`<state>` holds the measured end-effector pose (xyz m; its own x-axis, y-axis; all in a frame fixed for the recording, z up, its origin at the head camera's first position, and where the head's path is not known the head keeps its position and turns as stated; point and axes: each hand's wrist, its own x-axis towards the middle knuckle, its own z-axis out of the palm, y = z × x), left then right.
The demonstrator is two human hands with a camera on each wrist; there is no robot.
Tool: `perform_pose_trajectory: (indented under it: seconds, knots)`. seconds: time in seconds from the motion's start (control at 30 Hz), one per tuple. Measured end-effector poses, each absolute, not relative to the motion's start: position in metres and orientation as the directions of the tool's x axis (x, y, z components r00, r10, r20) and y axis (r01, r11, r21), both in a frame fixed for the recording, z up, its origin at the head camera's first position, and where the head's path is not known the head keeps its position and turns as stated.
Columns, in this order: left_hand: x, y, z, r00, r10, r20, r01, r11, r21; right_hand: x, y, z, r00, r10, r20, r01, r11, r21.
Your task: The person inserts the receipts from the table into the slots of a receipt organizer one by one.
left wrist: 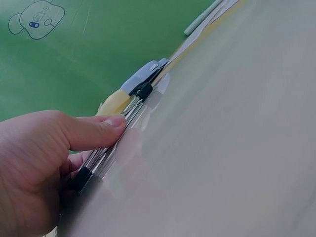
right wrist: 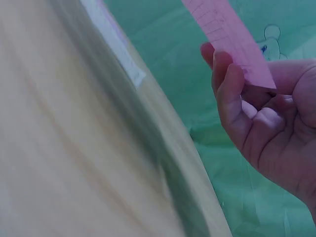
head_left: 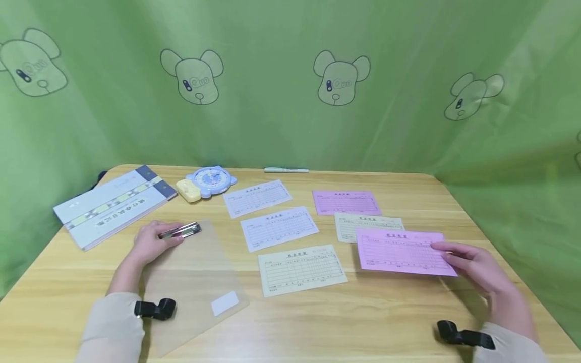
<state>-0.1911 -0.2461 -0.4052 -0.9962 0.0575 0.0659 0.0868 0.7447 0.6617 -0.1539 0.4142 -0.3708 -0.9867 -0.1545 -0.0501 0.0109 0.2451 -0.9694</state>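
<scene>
At the left of the head view, a see-through clipboard (head_left: 190, 282) with a small white label lies at a slant on the table. My left hand (head_left: 152, 243) holds its metal clip (left wrist: 101, 155), thumb on top along the clip. On the right, my right hand (head_left: 476, 267) pinches the right edge of a pink printed form (head_left: 399, 254) and holds it above the table. That form partly covers a pale green form (head_left: 351, 229); another pink form (head_left: 347, 202) lies behind. Two pale lilac forms (head_left: 279, 228) and a larger-looking pale green form (head_left: 301, 270) lie in the middle.
A white and blue folder-like book (head_left: 118, 204) lies at the back left. Beside it are a yellow block (head_left: 188, 190) and a round blue clock-like thing (head_left: 212, 180). A pen (head_left: 286, 170) lies along the back edge, before a green curtain (head_left: 272, 126).
</scene>
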Motion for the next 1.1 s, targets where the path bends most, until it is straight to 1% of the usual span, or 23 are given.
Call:
perform_pose_trajectory:
  seconds: [0.03, 0.17, 0.2, 0.27, 0.4, 0.43, 0.53, 0.67, 0.87, 1.1]
  knots:
    - [-0.191, -0.246, -0.406, -0.996, 0.053, 0.067, 0.084, 0.748, 0.659, -0.159, 0.415, -0.375, -0.983, -0.177, -0.042, 0.004, 0.212, -0.977]
    - [-0.192, -0.246, -0.407, -0.996, 0.046, 0.080, 0.087, 0.752, 0.654, -0.185, 0.413, -0.391, -0.980, -0.196, -0.033, -0.018, 0.254, -0.967]
    - [-0.192, -0.246, -0.407, -0.995, 0.044, 0.084, 0.088, 0.751, 0.654, -0.188, 0.406, -0.389, -0.979, -0.202, -0.036, -0.019, 0.266, -0.964]
    - [-0.192, -0.245, -0.408, -0.995, 0.041, 0.088, 0.089, 0.747, 0.659, -0.191, 0.383, -0.378, -0.976, -0.215, -0.038, -0.027, 0.292, -0.956]
    - [-0.192, -0.244, -0.408, -0.996, 0.034, 0.088, 0.084, 0.742, 0.665, -0.193, 0.328, -0.349, -0.964, -0.264, -0.026, -0.046, 0.262, -0.964]
    - [-0.192, -0.244, -0.408, -0.996, 0.032, 0.088, 0.082, 0.742, 0.666, -0.196, 0.319, -0.347, -0.961, -0.278, -0.019, -0.050, 0.240, -0.969]
    - [-0.194, -0.242, -0.407, -0.995, 0.027, 0.094, 0.083, 0.743, 0.664, -0.208, 0.295, -0.348, -0.954, -0.297, -0.028, -0.032, 0.196, -0.980]
    - [-0.198, -0.240, -0.406, -0.995, 0.021, 0.094, 0.078, 0.747, 0.660, -0.221, 0.262, -0.351, -0.945, -0.323, -0.049, -0.023, 0.214, -0.977]
    - [-0.204, -0.238, -0.407, -0.997, 0.013, 0.077, 0.060, 0.754, 0.654, -0.232, 0.210, -0.355, -0.929, -0.370, -0.023, -0.090, 0.285, -0.954]
    - [-0.207, -0.236, -0.405, -0.999, -0.003, 0.036, 0.022, 0.741, 0.671, -0.241, 0.153, -0.362, -0.890, -0.456, -0.003, -0.150, 0.300, -0.942]
